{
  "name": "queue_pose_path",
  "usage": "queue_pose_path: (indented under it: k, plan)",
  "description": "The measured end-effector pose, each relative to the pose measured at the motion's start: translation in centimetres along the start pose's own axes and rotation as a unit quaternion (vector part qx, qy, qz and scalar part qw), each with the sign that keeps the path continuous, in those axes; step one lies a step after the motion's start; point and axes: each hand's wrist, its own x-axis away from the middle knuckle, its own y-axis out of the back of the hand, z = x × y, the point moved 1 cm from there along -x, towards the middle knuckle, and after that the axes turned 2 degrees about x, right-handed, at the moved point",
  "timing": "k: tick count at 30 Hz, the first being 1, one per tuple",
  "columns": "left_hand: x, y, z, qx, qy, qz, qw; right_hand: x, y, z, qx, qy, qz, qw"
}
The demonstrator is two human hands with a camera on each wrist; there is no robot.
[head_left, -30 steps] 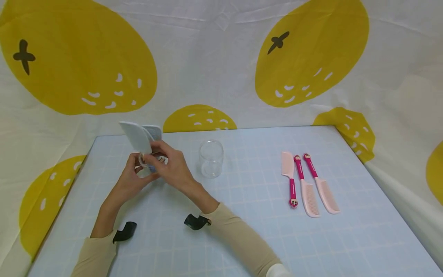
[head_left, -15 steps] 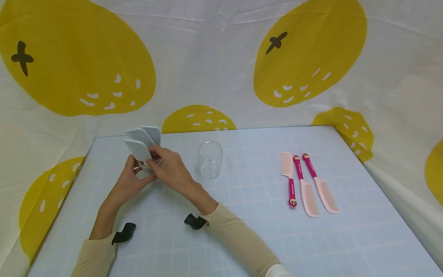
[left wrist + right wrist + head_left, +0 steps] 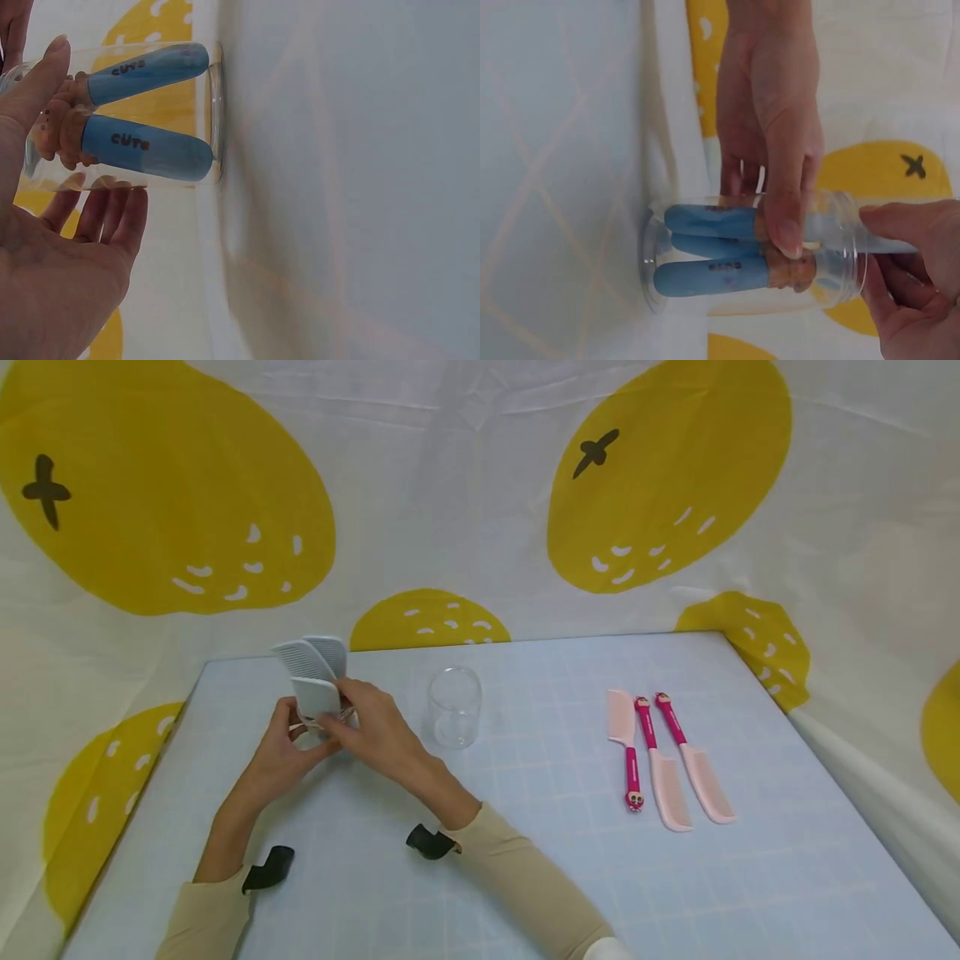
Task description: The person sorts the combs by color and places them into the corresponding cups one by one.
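My left hand (image 3: 277,758) holds a clear glass cup (image 3: 218,112) at the table's left side, thumb on one side and fingers on the other. Inside it stand several combs with blue handles (image 3: 712,277) pointing down and brown figures where handle meets head. My right hand (image 3: 381,732) pinches the nearest pale blue comb (image 3: 315,697) just above the rim, between thumb and fingers. Behind it, the toothed heads of two other pale blue combs (image 3: 302,658) fan out from the cup. In the head view both hands mostly hide the cup.
A second clear glass cup (image 3: 454,708) stands upright right of my right hand. Farther right lie three pink combs with dark pink handles: one comb (image 3: 621,718) has its head pointing away, the middle comb (image 3: 670,789) and outer comb (image 3: 708,783) toward me.
The nearest pale blue comb has turned from leaning left to more upright and sunk lower into the cup, moving slightly right with my right hand. My left hand stays around the cup.
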Motion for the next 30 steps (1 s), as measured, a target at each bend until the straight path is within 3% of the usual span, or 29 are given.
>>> queue_pose_path:
  k: [11, 16, 26, 30]
  plan:
    - [0.3, -0.2, -0.2, 0.002, 0.014, -0.012, 0.9998, 1.3, 1.4, 0.3, -0.041, 0.002, 0.019, 0.999]
    - [0.5, -0.3, -0.5, 0.003, 0.015, -0.006, 0.9999, 1.9, 2.1, 0.3, -0.032, -0.002, 0.021, 0.9993]
    - [0.9, -0.9, -1.1, -0.016, -0.028, -0.006, 0.9995, 3.3, 3.3, -0.4, -0.024, 0.007, 0.015, 0.9996]
    - [1.7, -1.0, -1.5, -0.046, -0.002, -0.022, 0.9987, 3.9, 3.8, -0.6, -0.028, 0.015, 0.005, 0.9995]
